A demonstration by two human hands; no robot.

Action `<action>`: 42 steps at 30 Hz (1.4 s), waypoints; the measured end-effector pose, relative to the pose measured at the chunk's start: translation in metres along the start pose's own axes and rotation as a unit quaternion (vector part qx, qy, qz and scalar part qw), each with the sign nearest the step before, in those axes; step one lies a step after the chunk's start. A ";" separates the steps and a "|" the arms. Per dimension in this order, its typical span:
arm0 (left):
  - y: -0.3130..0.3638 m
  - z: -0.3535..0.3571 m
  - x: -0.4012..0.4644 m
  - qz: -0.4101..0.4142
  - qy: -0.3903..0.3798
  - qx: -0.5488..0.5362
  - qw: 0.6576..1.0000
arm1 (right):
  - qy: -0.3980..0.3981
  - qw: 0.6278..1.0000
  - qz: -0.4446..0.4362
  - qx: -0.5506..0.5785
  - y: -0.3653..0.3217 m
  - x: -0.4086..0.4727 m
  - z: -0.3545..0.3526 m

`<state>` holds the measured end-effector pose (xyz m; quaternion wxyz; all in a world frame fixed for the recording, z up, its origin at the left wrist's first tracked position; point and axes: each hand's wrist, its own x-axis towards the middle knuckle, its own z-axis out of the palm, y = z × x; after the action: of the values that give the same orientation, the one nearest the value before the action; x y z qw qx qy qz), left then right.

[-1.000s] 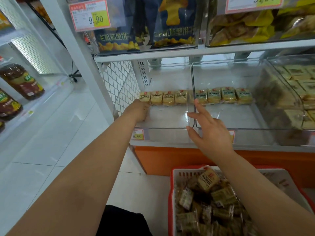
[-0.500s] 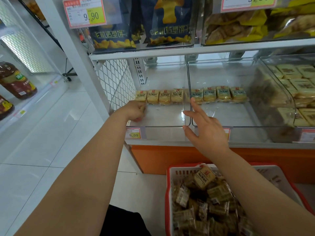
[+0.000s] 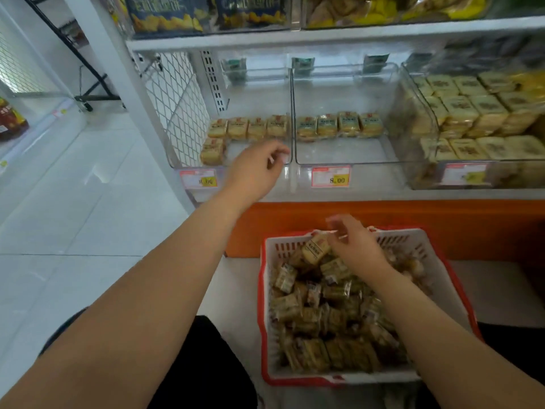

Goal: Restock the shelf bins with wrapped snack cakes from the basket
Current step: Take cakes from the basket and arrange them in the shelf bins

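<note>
Two hands at work. Right hand (image 3: 355, 246): fingers (image 3: 336, 225) pinch one wrapped snack cake (image 3: 316, 248) at the far end of the basket (image 3: 267, 290) — grip blurred but appears closed on the wrapper. Left hand (image 3: 254, 169) hangs at the front of the left bin (image 3: 290, 113), fingers loosely curled, holding nothing. That bin holds a back row plus one cake (image 3: 213, 151) starting a second row. Step: pick-up. Next move, likely: lift the cake into the bin — set beside the second-row starter, label up.

1. Price tag (image 3: 331, 176) on my middle bin's front reads "8.00".
2. Left bin's tag (image 3: 199, 179) reads roughly "8.00", blurred.
3. Right bin's tag (image 3: 464, 173): unreadable.
4. Cake wrappers, upper-shelf bags: print too blurred.
</note>
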<state>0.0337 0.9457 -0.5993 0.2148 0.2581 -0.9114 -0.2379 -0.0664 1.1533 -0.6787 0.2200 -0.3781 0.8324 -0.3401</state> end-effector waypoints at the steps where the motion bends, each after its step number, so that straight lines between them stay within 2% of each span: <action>1: 0.008 0.014 -0.014 0.018 -0.026 0.004 0.999 | -0.061 0.997 0.037 -0.032 0.015 -0.005 0.003; 4: 0.013 0.057 -0.057 -0.002 -0.160 0.016 0.987 | -0.213 0.967 0.073 -0.118 0.055 -0.021 0.015; 7: 0.007 0.092 -0.092 -0.055 -0.309 0.043 0.949 | -0.252 0.947 0.105 -0.171 0.077 -0.030 0.018; 9: 0.009 0.112 -0.111 -0.068 -0.393 0.055 0.915 | -0.309 0.921 0.136 -0.194 0.080 -0.034 0.011; 11: 0.016 0.128 -0.127 -0.065 -0.444 0.059 0.892 | -0.373 0.887 0.171 -0.214 0.082 -0.038 0.002; 13: 0.026 0.138 -0.136 -0.049 -0.476 0.059 0.876 | -0.395 0.863 0.180 -0.257 0.087 -0.044 -0.003; 15: 0.033 0.140 -0.137 -0.046 -0.489 0.041 0.870 | -0.378 0.871 0.168 -0.263 0.092 -0.049 -0.007; 18: 0.037 0.132 -0.129 -0.079 -0.466 -0.005 0.881 | -0.331 0.903 0.155 -0.226 0.091 -0.043 -0.019; 21: 0.040 0.115 -0.117 -0.122 -0.411 -0.054 0.902 | -0.269 0.950 0.147 -0.064 0.077 -0.033 -0.041; 23: 0.047 0.102 -0.109 -0.187 -0.366 -0.130 0.902 | -0.237 0.961 0.117 0.085 0.060 -0.034 -0.053; 24: 0.049 0.096 -0.106 -0.238 -0.356 -0.197 0.882 | -0.225 0.959 0.097 0.142 0.049 -0.035 -0.058; 26: 0.050 0.086 -0.100 -0.323 -0.379 -0.359 0.789 | -0.218 0.947 0.065 0.225 0.033 -0.036 -0.061; 27: 0.049 0.082 -0.098 -0.327 -0.397 -0.411 0.752 | -0.218 0.940 0.053 0.259 0.027 -0.035 -0.060; 28: 0.049 0.078 -0.096 -0.314 -0.408 -0.440 0.736 | -0.218 0.931 0.045 0.288 0.022 -0.034 -0.059; 29: 0.050 0.073 -0.095 -0.301 -0.404 -0.451 0.736 | -0.214 0.925 0.042 0.311 0.019 -0.033 -0.058; 31: 0.051 0.068 -0.093 -0.286 -0.369 -0.455 0.758 | -0.200 0.909 0.048 0.362 0.015 -0.030 -0.056; 36: 0.049 0.056 -0.088 -0.251 -0.307 -0.405 0.824 | -0.152 0.852 0.085 0.494 0.011 -0.023 -0.055; 40: 0.057 0.050 -0.086 -0.219 -0.264 -0.369 0.864 | -0.183 0.867 0.073 0.458 0.004 -0.022 -0.049; 42: 0.060 0.045 -0.083 -0.204 -0.246 -0.370 0.872 | -0.151 0.879 0.065 0.448 -0.003 -0.020 -0.046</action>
<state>0.0530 1.0533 -0.6242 0.0104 0.2727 -0.7074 -0.6520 -0.0811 1.1856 -0.6436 0.5110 -0.2309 0.5701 -0.6005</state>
